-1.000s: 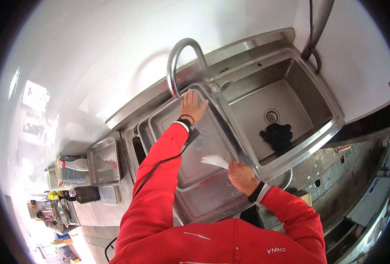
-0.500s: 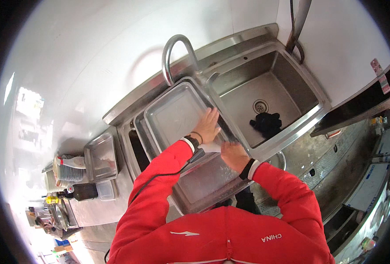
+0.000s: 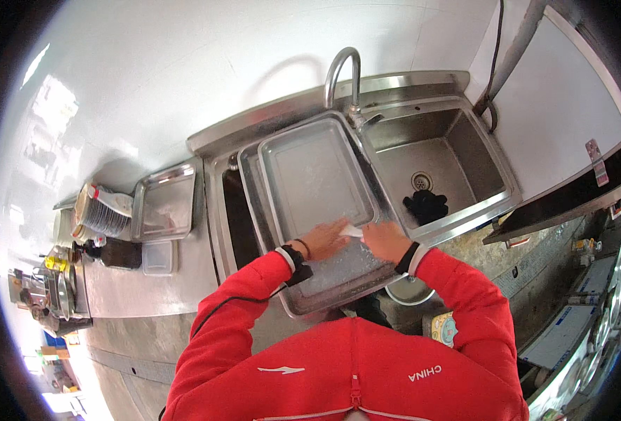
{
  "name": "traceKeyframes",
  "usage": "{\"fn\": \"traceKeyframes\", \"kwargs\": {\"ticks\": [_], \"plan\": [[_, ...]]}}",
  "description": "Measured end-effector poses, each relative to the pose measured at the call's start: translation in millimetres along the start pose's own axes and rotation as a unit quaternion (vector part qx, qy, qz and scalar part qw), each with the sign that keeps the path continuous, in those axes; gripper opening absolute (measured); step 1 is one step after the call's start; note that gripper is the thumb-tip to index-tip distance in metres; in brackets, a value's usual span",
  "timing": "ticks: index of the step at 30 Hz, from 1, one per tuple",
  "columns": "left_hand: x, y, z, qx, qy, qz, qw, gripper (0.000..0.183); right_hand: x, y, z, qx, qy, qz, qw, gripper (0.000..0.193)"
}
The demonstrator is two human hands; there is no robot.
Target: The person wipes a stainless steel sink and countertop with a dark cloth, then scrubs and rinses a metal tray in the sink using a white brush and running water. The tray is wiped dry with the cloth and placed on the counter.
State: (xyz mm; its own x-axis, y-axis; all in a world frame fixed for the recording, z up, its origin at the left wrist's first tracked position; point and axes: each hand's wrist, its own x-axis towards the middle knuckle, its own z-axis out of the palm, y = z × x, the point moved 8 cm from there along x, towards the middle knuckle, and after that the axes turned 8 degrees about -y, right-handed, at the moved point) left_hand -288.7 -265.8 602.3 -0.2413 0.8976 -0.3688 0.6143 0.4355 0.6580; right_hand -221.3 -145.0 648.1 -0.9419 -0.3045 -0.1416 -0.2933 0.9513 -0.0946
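My right hand (image 3: pixel 387 241) is closed around a small white piece (image 3: pixel 352 231), whose exact kind I cannot make out. Beside it, my left hand (image 3: pixel 322 239) stretches its fingers toward the white piece, above the near rim of a shallow metal tray (image 3: pixel 314 168). That tray rests on a larger metal tray (image 3: pixel 352 277), wet with drops on its near part. Both trays lie tilted across the left basin of the steel sink, partly covering it.
A curved faucet (image 3: pixel 338 70) rises behind the trays. The right basin (image 3: pixel 457 168) holds a crumpled black glove or cloth (image 3: pixel 426 206). At left on the counter are another metal tray (image 3: pixel 166 207), stacked plates (image 3: pixel 103 214), a dark bottle (image 3: pixel 121 253) and a clear container (image 3: pixel 159 258).
My left hand has drawn back from the upper tray's right side toward its near edge, close to my right hand. The view has shifted, and both hands now meet around the white piece.
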Motion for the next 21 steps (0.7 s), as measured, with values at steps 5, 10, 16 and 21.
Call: {"fn": "traceKeyframes", "kwargs": {"ticks": [5,10,16,21], "plan": [[-55,-45,5,0.023,-0.021,-0.12,0.992,0.047,22,22,-7,-0.015,-0.101,-0.007,0.995,0.016],[-83,-62,3,0.141,0.053,-0.083,0.985,0.029,47,64,-15,0.024,-0.062,0.088,0.994,0.017],[-89,-57,-6,0.394,0.115,-0.162,0.897,0.072,107,62,-4,0.055,-0.004,0.122,0.991,0.021],[-58,-71,0,0.351,0.073,-0.238,0.903,0.071,133,11,1,0.086,0.009,0.067,0.994,0.019]]}}
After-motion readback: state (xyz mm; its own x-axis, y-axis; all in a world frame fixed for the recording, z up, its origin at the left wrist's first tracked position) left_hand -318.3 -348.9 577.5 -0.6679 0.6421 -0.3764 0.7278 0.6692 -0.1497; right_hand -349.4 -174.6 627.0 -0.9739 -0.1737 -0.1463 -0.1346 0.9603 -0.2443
